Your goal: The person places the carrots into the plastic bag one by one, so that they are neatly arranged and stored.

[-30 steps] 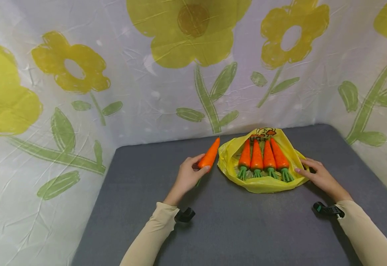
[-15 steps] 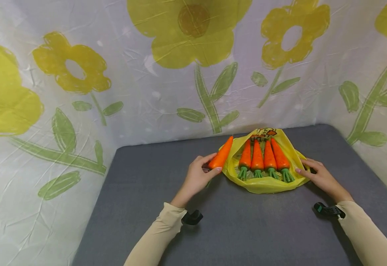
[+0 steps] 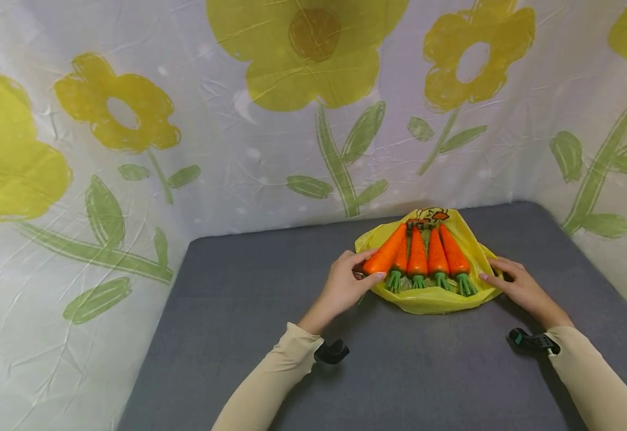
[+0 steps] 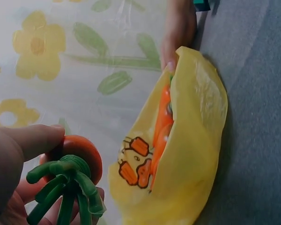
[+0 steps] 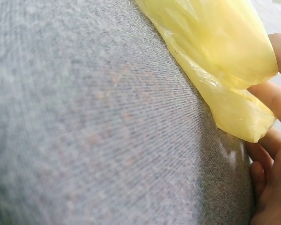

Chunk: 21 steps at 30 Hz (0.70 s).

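My left hand grips an orange carrot with a dark green stub, its tip slanting up to the right over the left side of a yellow plastic bag. In the left wrist view the carrot's stub end faces the camera, thumb and fingers around it, and the bag lies to its right. Several more carrots lie side by side in the bag's open mouth, green ends toward me. My right hand holds the bag's right edge; in the right wrist view its fingers are partly behind the yellow plastic.
The bag rests on a grey cloth-covered table, near its back edge. A white curtain printed with yellow flowers hangs behind and at both sides. Black bands with small devices sit on both wrists.
My left hand has moved right with its carrot, from beside the bag to over its left side, and the carrot has tilted more to the right. My right hand has stayed at the bag's edge.
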Tool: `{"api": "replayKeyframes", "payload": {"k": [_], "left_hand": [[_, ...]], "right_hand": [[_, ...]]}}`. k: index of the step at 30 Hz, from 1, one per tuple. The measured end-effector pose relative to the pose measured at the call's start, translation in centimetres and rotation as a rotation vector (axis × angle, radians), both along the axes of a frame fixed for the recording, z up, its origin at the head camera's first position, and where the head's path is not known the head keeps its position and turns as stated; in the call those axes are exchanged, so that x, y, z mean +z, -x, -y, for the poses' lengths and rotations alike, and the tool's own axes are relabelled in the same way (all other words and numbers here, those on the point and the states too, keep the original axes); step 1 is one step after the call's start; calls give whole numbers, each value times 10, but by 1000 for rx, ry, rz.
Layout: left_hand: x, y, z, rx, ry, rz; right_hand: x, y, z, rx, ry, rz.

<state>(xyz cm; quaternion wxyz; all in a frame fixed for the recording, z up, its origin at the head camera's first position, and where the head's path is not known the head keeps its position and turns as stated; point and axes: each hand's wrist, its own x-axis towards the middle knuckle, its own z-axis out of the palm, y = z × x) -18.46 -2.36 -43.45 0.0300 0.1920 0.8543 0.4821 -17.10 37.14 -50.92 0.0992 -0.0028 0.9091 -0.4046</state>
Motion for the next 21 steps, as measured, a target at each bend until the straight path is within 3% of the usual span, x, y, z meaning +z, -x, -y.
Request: {"api": "replayKeyframes", "payload": {"k": [15,21], "left_hand": [[-8,6,-38,-80,60,6],[-13,8,-54,-73,94,4]], "right_hand": [[0,0,0,-6,-4,9],[1,1,1,-8,-4,10]]}}
